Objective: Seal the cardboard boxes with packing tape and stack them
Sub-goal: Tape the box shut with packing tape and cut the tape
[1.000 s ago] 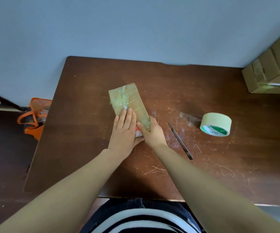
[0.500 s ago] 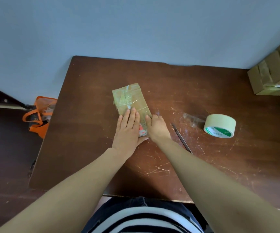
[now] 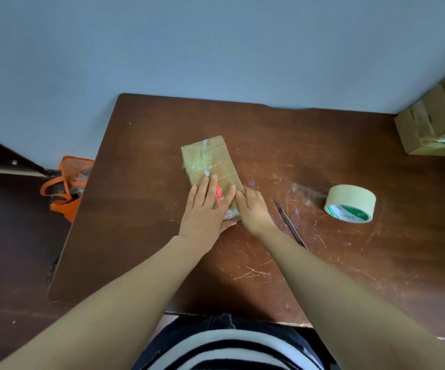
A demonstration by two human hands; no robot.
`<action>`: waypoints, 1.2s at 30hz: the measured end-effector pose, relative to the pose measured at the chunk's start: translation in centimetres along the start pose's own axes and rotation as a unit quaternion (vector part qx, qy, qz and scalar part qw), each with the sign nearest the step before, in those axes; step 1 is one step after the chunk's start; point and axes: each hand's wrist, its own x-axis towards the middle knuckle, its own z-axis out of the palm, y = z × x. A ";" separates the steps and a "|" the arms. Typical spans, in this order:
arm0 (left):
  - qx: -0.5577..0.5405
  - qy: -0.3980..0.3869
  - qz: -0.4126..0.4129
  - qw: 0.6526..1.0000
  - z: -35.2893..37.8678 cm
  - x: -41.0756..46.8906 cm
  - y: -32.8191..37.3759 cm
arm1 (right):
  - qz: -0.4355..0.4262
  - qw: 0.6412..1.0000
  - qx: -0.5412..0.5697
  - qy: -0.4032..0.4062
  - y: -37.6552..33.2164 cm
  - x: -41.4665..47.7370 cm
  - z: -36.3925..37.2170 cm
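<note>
The surface (image 3: pixel 162 236) is dark brown wood with a low sheen, heavily scratched and scuffed. The box (image 3: pixel 226 158) is matt brown cardboard under glossy, wrinkled clear tape (image 3: pixel 202 164). The tape roll (image 3: pixel 349 194) has a smooth, matt beige face. The stacked boxes (image 3: pixel 435 124) are matt cardboard.

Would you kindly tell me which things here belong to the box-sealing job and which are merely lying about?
Job: small tape-wrapped cardboard box, beige packing tape roll, thin metal cutter, stacked brown cardboard boxes.
Lying about: orange fabric bag, beside the brown wooden table.
</note>
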 end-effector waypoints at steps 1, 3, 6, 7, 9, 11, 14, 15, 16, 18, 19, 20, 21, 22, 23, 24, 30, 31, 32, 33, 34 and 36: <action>0.004 -0.009 -0.001 1.000 -0.1 0.0 0.0 | 0.000 1.000 -0.005 0.004 -0.2 -0.2 0.0; -0.002 -0.019 0.001 1.000 0.0 -0.1 0.0 | 0.002 1.000 0.004 0.004 -0.5 -0.5 -0.1; -0.005 -0.029 -0.002 1.000 -0.2 0.0 -0.1 | 0.011 0.998 0.043 -0.046 -0.3 -1.4 -0.9; -0.010 -0.032 -0.003 0.999 -0.3 0.1 0.0 | 0.021 0.996 0.057 -0.068 -0.3 -1.6 -1.2; -0.022 -0.051 -0.001 0.998 -0.6 0.1 -0.1 | 0.005 0.998 0.030 -0.061 -1.0 -1.9 -1.0; -0.017 -0.060 0.001 0.998 -1.0 0.1 -0.3 | -0.001 0.998 0.019 -0.055 -1.2 -1.5 -0.9; -0.002 -0.055 -0.002 0.998 -1.9 0.1 0.5 | 0.012 0.993 0.035 -0.112 -1.7 -1.8 -2.7; -0.008 -0.057 -0.015 0.998 -2.4 0.4 1.1 | 0.020 0.992 0.044 -0.116 -1.9 -2.0 -3.7; -0.010 -0.066 -0.029 0.997 -2.9 0.8 1.8 | 0.013 0.996 0.036 -0.081 -1.6 -1.7 -4.7; 0.004 -0.081 -0.015 0.997 -3.6 1.5 3.0 | -0.029 0.998 -0.017 0.043 -1.5 -1.4 -6.6; -0.002 -0.079 0.009 0.997 -3.4 1.8 3.3 | -0.049 0.992 -0.061 0.098 -1.6 -1.3 -7.6; -0.022 -0.096 0.025 0.995 -3.2 2.1 3.6 | -0.055 0.982 -0.116 0.139 -1.3 -0.9 -8.8; -0.040 -0.125 0.032 0.991 -3.2 2.3 3.7 | -0.046 0.968 -0.180 0.171 -1.1 -0.7 -10.2; -0.047 -0.143 0.035 0.988 -3.2 2.5 3.8 | -0.034 0.949 -0.250 0.191 -0.7 -0.4 -11.5; -0.051 -0.148 0.036 0.987 -3.3 2.4 3.9 | -0.019 0.925 -0.327 0.194 -0.5 -0.1 -13.0; -0.056 -0.150 0.036 0.987 -3.5 2.4 4.0 | 0.005 0.899 -0.402 0.176 -0.3 0.0 -14.1; -0.113 -0.162 -0.020 0.980 -4.8 2.7 4.8 | 0.109 0.801 -0.588 0.028 1.0 0.7 -16.3; -0.127 -0.166 -0.032 0.977 -4.8 2.9 5.0 | 0.121 0.796 -0.592 0.020 1.3 1.0 -16.2; -0.131 -0.166 -0.037 0.977 -4.6 2.9 5.2 | 0.135 0.797 -0.589 0.004 1.2 0.9 -16.1; -0.124 -0.161 -0.039 0.978 -4.4 2.8 5.4 | 0.141 0.803 -0.579 -0.005 1.2 1.1 -16.0; -0.111 -0.157 -0.037 0.981 -4.2 2.6 5.5 | 0.154 0.812 -0.562 -0.018 1.1 1.2 -15.9; -0.090 -0.162 -0.038 0.982 -3.7 2.2 5.4 | 0.172 0.827 -0.532 -0.058 0.0 0.5 -16.3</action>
